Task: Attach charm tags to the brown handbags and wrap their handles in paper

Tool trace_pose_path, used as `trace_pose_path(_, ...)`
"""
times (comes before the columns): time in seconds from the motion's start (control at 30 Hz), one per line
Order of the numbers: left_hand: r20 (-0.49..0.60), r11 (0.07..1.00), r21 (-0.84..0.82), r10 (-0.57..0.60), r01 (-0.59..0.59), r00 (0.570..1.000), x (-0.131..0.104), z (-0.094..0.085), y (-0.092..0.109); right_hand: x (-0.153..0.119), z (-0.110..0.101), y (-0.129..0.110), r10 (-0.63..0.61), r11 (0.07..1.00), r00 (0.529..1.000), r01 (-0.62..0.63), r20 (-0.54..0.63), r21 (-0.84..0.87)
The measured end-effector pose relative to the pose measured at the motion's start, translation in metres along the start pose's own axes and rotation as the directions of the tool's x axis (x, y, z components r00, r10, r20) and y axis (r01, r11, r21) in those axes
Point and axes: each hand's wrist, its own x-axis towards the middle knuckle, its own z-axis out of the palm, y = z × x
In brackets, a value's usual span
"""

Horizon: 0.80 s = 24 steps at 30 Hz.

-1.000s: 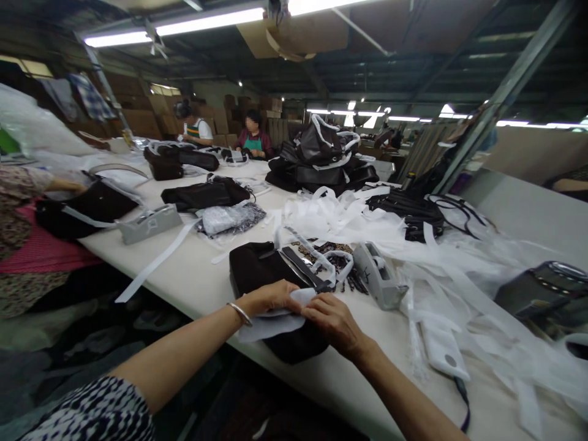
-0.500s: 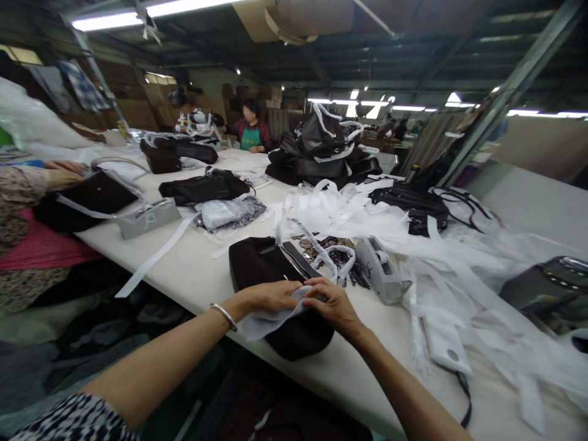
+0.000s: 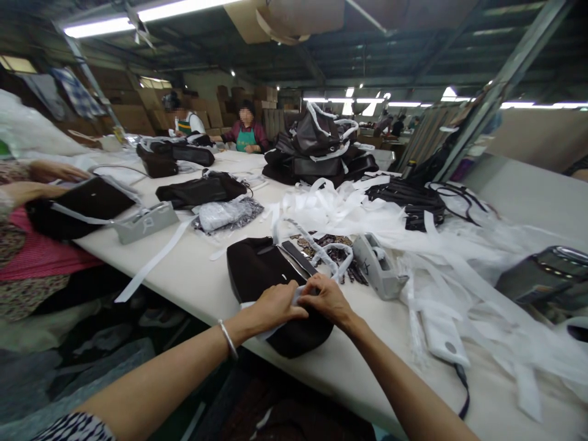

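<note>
A dark brown handbag (image 3: 257,269) lies at the table's near edge, its handles (image 3: 337,262) wrapped in white. My left hand (image 3: 275,305) rests over the bag with its fingers curled on a thin white wrapping sheet (image 3: 299,294) and its thumb pointing right. Close beside it, my right hand (image 3: 327,300) pinches the same sheet at the bag's edge. Most of the sheet is hidden under my left hand and wrist. Just right of the handles stands a grey tape dispenser (image 3: 377,269).
Loose white strips (image 3: 340,205) cover the table's middle and right. Behind them is a pile of dark bags (image 3: 321,144). At left, a co-worker's hands (image 3: 39,184) are at another dark bag (image 3: 87,205), near a second dispenser (image 3: 147,223). A person in a green apron (image 3: 245,139) sits across.
My left hand has turned, its thumb now extended to the right, and less of the white sheet shows. My right fingers have curled tighter. The co-worker's hands at left have shifted.
</note>
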Motion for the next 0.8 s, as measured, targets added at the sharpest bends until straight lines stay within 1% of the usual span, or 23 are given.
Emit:
trace_pose_path(0.03, -0.035, 1.0, 0.014, -0.011, 0.011, 0.999, 0.001, 0.004, 0.0, 0.001, -0.001, 0.0, 0.011, 1.0, 1.0, -0.011, 0.013, 0.01)
trace_pose_path(0.1, -0.069, 0.999, -0.035, -0.01, 0.008, 0.998, 0.003, 0.01, -0.004, 0.002, -0.01, 0.0, 0.065, 0.993, 0.995, -0.072, 0.072, 0.097)
trace_pose_path(0.17, -0.068, 0.987, -0.162, -0.007, -0.004, 0.998, 0.005, 0.014, -0.011, 0.003, -0.026, 0.0, 0.149, 0.946, 0.975, -0.188, 0.164, 0.263)
trace_pose_path(0.23, -0.037, 0.949, -0.316, -0.004, -0.007, 0.999, 0.008, 0.015, -0.019, 0.004, -0.045, -0.001, 0.183, 0.876, 0.948, -0.277, 0.26, 0.395)
trace_pose_path(0.27, -0.021, 0.924, -0.382, 0.001, -0.009, 1.0, 0.009, 0.016, -0.022, 0.004, -0.054, -0.002, 0.173, 0.864, 0.941, -0.288, 0.292, 0.414)
trace_pose_path(0.33, -0.005, 0.882, -0.471, 0.014, -0.014, 1.0, 0.011, 0.016, -0.026, 0.003, -0.063, -0.004, 0.137, 0.898, 0.937, -0.254, 0.321, 0.36)
trace_pose_path(0.4, -0.01, 0.864, -0.502, 0.032, -0.033, 0.999, 0.012, 0.015, -0.026, 0.003, -0.062, -0.007, 0.133, 0.948, 0.939, -0.214, 0.318, 0.237)
trace_pose_path(0.47, -0.005, 0.862, -0.504, 0.049, -0.045, 0.999, 0.01, 0.012, -0.022, 0.005, -0.052, -0.008, 0.138, 0.979, 0.946, -0.175, 0.294, 0.104)
trace_pose_path(0.53, 0.004, 0.872, -0.487, 0.066, -0.056, 0.998, 0.006, 0.008, -0.017, 0.007, -0.04, -0.007, 0.132, 0.989, 0.952, -0.144, 0.277, 0.024)
trace_pose_path(0.6, -0.004, 0.889, -0.452, 0.082, -0.075, 0.997, 0.002, 0.005, -0.013, 0.01, -0.031, -0.003, 0.13, 0.99, 0.953, -0.138, 0.272, 0.01)
trace_pose_path(0.7, -0.026, 0.908, -0.406, 0.099, -0.101, 0.995, -0.001, 0.005, -0.012, 0.013, -0.025, 0.002, 0.157, 0.986, 0.951, -0.168, 0.267, 0.021)
trace_pose_path(0.8, -0.016, 0.921, -0.384, 0.066, -0.067, 0.998, 0.0, 0.007, -0.013, 0.014, -0.023, 0.004, 0.186, 0.981, 0.943, -0.196, 0.276, 0.008)
